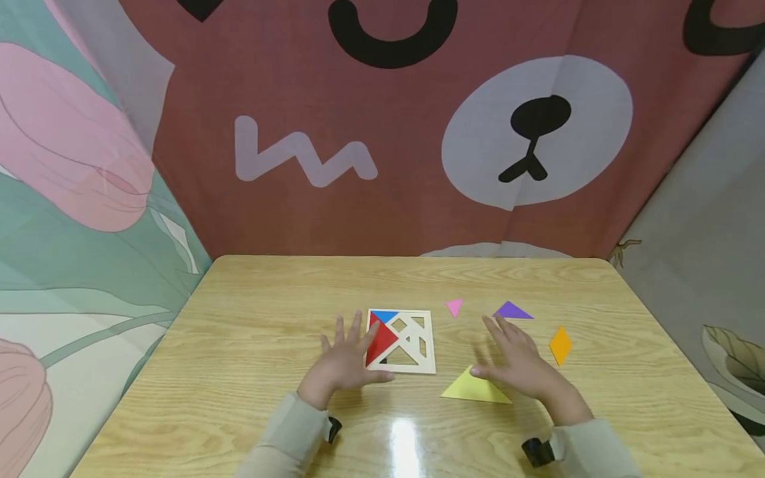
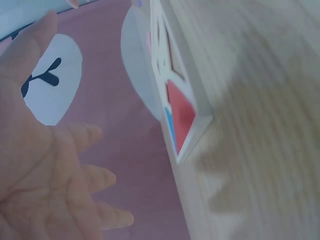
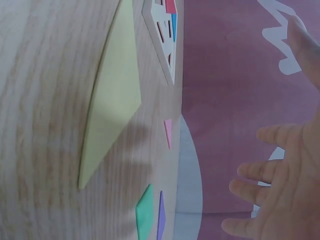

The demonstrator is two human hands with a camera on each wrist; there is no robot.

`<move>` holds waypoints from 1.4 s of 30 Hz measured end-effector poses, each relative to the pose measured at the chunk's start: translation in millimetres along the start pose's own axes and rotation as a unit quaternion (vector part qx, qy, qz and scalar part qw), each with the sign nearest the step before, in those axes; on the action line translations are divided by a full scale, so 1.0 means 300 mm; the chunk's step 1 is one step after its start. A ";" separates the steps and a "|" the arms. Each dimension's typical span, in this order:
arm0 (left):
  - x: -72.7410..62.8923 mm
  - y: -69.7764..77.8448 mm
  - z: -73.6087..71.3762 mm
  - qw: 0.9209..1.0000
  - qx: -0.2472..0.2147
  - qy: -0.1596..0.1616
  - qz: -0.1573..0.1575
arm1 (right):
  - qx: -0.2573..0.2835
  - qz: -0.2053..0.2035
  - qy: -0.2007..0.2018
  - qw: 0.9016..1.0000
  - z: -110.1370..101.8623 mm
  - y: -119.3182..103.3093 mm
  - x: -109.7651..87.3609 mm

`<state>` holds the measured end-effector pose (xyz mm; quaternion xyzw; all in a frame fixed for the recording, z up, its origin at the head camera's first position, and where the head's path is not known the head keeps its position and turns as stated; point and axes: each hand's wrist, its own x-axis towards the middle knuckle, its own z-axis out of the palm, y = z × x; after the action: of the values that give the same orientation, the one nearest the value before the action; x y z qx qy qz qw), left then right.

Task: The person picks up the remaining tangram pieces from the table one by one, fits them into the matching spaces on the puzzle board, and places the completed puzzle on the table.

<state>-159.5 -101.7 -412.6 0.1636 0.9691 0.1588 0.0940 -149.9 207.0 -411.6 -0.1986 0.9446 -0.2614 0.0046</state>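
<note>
A white tangram board (image 1: 431, 346) lies flat on the table, with a red triangle (image 1: 379, 341) and a blue triangle (image 1: 384, 316) set in its left-side slots; its other slots show bare. My left hand (image 1: 342, 364) hovers at the board's left edge, fingers spread, holding nothing. Above the yellow triangle (image 1: 475, 389) is my right hand (image 1: 518, 364), its fingers extended and nothing in its grasp; the right wrist view shows the palm (image 3: 285, 200) raised off the table. A green piece (image 3: 144, 214) shows in the right wrist view; my right hand hides it in the head view.
Beyond my right hand lie a pink triangle (image 1: 455, 307) and a purple triangle (image 1: 513, 311). An orange diamond (image 1: 560, 346) sits farther right. The wooden table (image 1: 269, 292) meets a printed bear cloth (image 1: 406, 219) at its far edge.
</note>
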 end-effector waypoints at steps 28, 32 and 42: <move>0.036 0.001 0.054 0.998 -0.011 -0.059 0.037 | 0.030 0.002 -0.029 0.999 0.074 -0.006 0.001; 0.042 -0.002 0.067 0.997 -0.008 -0.064 0.031 | 0.024 -0.008 -0.027 0.999 0.088 0.000 -0.002; 0.053 -0.006 0.082 0.997 -0.023 -0.073 0.032 | 0.045 0.009 -0.041 0.998 0.120 0.011 -0.012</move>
<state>-169.0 -91.0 -438.3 0.2032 0.9500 0.1713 0.1636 -143.8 193.4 -444.6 -0.2005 0.9326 -0.2950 0.0544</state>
